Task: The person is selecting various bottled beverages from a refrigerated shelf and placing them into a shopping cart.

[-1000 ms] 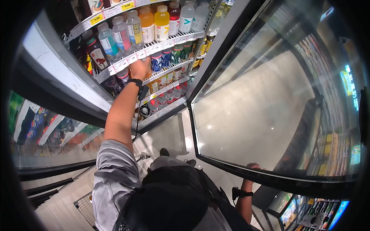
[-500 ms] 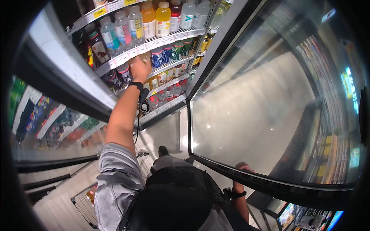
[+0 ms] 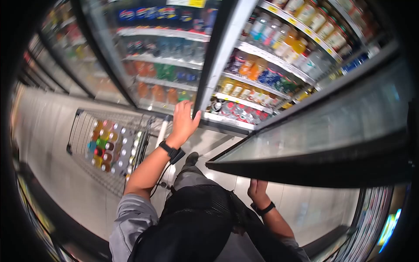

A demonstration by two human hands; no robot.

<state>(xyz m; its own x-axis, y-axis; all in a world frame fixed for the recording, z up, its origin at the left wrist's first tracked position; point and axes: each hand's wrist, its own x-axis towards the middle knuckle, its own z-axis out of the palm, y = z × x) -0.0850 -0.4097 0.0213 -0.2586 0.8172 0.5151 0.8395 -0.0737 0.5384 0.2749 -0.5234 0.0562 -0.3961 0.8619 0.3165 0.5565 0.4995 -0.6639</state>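
Note:
My left hand (image 3: 185, 122) is open, fingers stretched up and thumb apart, with nothing in it. In view it overlaps the cooler's front near the frame post between two doors; contact cannot be made out. My right hand (image 3: 259, 191) is at the lower edge of the swung-out glass cooler door (image 3: 314, 168), its thumb showing and its other fingers mostly hidden by the black frame. It appears to grip the door. Beyond the gap stand shelves of bottles, among them orange drink bottles (image 3: 254, 69) and small yellow bottles (image 3: 235, 90).
A wire shopping cart (image 3: 80, 131) holding many bottles (image 3: 107, 144) stands on the left, its handle (image 3: 162, 131) close to my left forearm. A shut glass door (image 3: 161, 81) covers soda shelves beside the open section. Pale tiled floor (image 3: 52, 126) runs along the coolers.
My left hand has come out of the shelf and moved down, empty. The door has swung partway in with my right hand at its edge. The view has turned left, showing the cart.

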